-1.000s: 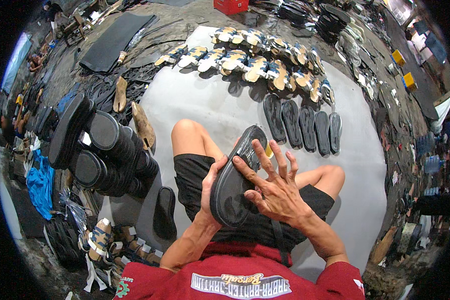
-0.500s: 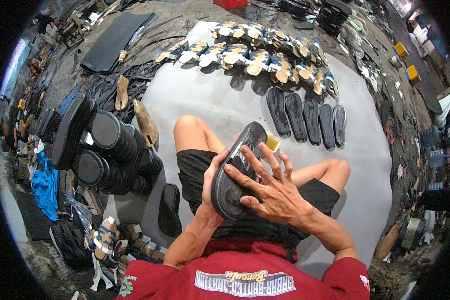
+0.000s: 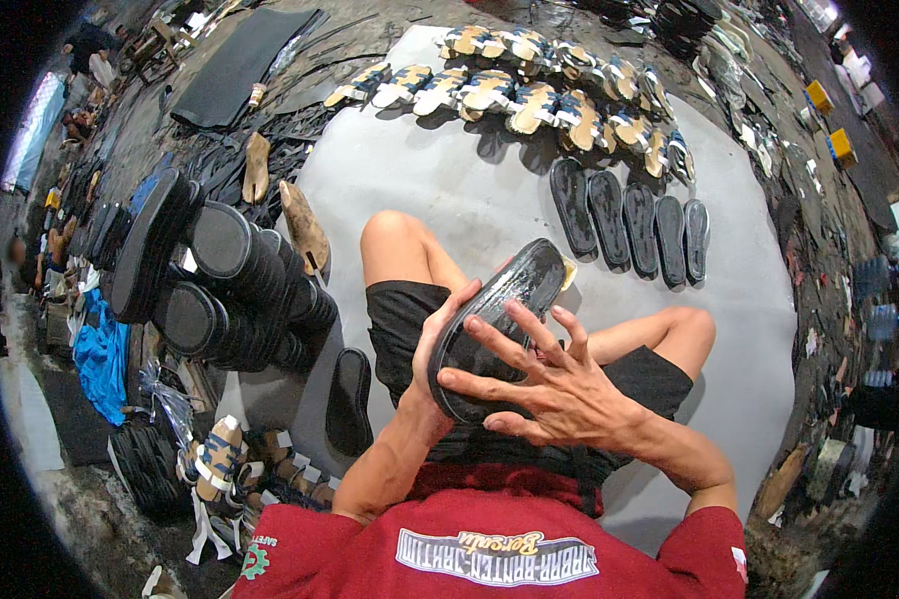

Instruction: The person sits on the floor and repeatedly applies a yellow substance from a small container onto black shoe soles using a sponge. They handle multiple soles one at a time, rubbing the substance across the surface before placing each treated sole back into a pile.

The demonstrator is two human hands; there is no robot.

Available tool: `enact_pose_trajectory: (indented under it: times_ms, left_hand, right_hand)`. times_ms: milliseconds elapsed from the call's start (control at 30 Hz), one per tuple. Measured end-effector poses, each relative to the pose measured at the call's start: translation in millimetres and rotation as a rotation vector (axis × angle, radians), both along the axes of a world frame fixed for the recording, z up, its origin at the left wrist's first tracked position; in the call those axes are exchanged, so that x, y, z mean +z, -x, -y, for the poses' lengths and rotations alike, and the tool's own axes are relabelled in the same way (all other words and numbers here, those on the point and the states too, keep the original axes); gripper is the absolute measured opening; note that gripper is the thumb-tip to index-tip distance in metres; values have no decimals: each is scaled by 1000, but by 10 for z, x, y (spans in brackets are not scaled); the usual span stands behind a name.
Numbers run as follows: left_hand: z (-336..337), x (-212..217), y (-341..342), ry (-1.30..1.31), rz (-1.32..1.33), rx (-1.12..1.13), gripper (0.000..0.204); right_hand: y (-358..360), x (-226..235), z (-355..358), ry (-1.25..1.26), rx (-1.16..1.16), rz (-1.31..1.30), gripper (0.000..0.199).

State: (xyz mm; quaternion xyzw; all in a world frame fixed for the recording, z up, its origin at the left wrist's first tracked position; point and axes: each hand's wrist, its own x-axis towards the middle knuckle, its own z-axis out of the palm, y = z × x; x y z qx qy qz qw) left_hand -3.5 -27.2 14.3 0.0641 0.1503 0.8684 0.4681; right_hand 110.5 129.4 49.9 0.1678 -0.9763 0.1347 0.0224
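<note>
My left hand is closed around the left side of a black sandal sole, which is tilted over my lap. The sole's upper face looks wet and glossy in streaks. Over its near half lies my right hand, fingers spread wide and fingertips at the face, gripping nothing. Part of a pale yellow piece shows behind the far right edge of the sole; the rest is hidden. Beyond my knees, several black soles lie in a row, glossy on top. Another black sole rests beside my left thigh.
Several tan sandals with navy and white straps stand in rows on the far side of the grey sheet. To the left are stacked black soles and wooden shoe lasts. Dark scraps litter the floor around.
The sole has turned slightly clockwise, and its far end covers more of the yellow piece. My right hand stays spread over its near half. The whole view has shifted a little.
</note>
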Motion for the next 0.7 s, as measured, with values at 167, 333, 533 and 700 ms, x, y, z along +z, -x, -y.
enact_pose_trajectory:
  times_ms: [167, 333, 533, 700]
  left_hand:
    - [132, 27, -48, 147, -138, 83, 49]
    - [46, -7, 186, 14, 393, -88, 55]
    - [0, -19, 287, 238, 382, -108, 60]
    - [1, -84, 216, -43, 399, -111, 57]
  right_hand:
    - [-35, -63, -41, 0, 102, -56, 57]
    - [16, -31, -245, 297, -68, 66, 57]
    - [-54, -343, -46, 140, 59, -59, 53]
    - [8, -424, -103, 173, -83, -81, 50]
